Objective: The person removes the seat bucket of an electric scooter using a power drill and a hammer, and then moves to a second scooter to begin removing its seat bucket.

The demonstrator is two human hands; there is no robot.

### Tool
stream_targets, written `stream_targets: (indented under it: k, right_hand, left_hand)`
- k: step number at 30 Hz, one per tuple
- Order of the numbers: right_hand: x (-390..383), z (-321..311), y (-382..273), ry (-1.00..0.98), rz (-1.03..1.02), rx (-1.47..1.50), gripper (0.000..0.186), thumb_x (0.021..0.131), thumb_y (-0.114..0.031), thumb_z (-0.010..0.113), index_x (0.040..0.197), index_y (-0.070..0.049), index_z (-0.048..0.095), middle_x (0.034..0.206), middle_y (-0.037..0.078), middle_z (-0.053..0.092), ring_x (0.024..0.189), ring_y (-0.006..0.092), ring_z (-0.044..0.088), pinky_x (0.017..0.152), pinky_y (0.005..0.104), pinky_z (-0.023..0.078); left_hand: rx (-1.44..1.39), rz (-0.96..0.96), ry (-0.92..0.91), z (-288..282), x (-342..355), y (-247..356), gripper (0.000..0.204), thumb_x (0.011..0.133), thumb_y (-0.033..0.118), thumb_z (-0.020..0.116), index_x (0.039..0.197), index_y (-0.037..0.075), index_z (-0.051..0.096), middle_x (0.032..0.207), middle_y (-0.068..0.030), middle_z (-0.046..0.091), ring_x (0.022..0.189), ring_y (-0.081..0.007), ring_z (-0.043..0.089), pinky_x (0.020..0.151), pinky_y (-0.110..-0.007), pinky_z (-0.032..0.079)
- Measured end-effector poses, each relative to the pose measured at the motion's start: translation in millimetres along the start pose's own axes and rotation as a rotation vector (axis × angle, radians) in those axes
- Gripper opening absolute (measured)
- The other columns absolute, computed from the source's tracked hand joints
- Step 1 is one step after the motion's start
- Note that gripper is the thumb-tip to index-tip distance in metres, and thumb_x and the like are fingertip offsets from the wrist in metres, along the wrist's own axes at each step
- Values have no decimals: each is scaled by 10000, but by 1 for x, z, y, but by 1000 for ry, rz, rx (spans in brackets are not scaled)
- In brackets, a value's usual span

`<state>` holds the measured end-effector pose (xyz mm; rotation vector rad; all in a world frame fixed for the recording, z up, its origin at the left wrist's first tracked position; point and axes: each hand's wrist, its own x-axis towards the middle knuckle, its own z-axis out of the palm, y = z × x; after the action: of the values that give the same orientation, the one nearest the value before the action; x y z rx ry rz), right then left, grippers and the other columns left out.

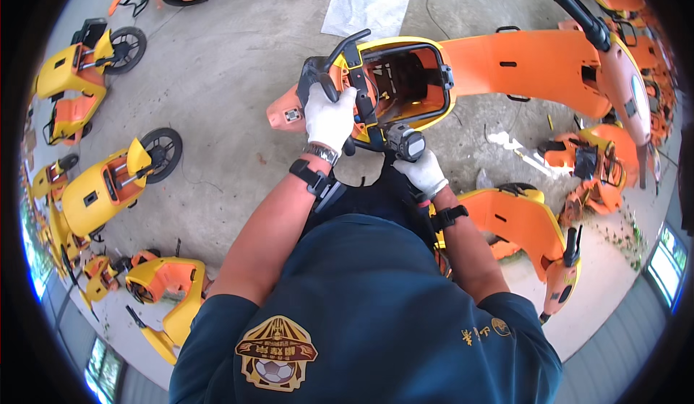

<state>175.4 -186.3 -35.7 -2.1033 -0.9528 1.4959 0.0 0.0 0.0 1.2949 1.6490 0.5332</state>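
Note:
An orange and yellow electric scooter (517,60) stands across in front of me, its open under-seat compartment (394,78) facing up. My left hand (330,118), in a white glove, is closed around a black rear bracket (328,87) at the scooter's tail; the fingers are partly hidden. My right hand (426,175), gloved too, grips a cordless drill (407,142) whose grey and black body lies at the near edge of the compartment. Its bit cannot be made out. A black bar (366,104) runs between the hands beside the opening.
More yellow and orange scooters (90,198) line the left side. Another orange scooter (513,219) stands close by my right arm, and several crowd the far right. A pale plastic sheet (369,2) lies on the concrete floor (238,64) beyond, and white scraps (531,158) lie right.

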Motion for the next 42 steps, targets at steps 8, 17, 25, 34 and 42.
stream_targets:
  k: [8,17,25,34,42]
  right_hand:
    - [-15,37,-8,171,89,334,210,740,-129,731,883,18,690,720,60,681,659,141,641,629,307,508]
    - [-11,31,-9,115,0,116,283,736,-197,732,942,-9,680,828,149,717,786,273,712,714,365,544]
    - [16,-18,-46,-137,84,-493,435,711,-323,746,1059,-68,689,946,203,708,914,379,676,821,436,542]
    - [-1,2,-27,98,-60,-454,450,691,-358,790,1044,-94,700,894,166,718,870,347,693,767,418,552]
    - [3,-5,-34,105,-134,-471,423,684,-338,780,995,-63,698,869,186,714,841,365,693,743,433,554]
  left_hand:
    - [140,138,124,-9,13,11,468,751,226,759,1091,-44,585,894,-173,675,848,-327,658,795,-398,512]
    - [379,462,105,0,27,10,235,790,64,563,984,-6,677,1034,-221,648,1001,-391,602,914,-450,473]
    - [315,478,165,6,24,9,171,773,64,579,896,36,694,966,-171,659,965,-368,603,891,-445,473]
    - [329,300,61,2,16,21,230,798,64,574,995,68,693,1120,-142,624,1152,-318,545,983,-407,465]
    - [289,267,71,2,14,21,222,789,56,574,976,61,693,1090,-129,626,1136,-320,549,946,-414,495]
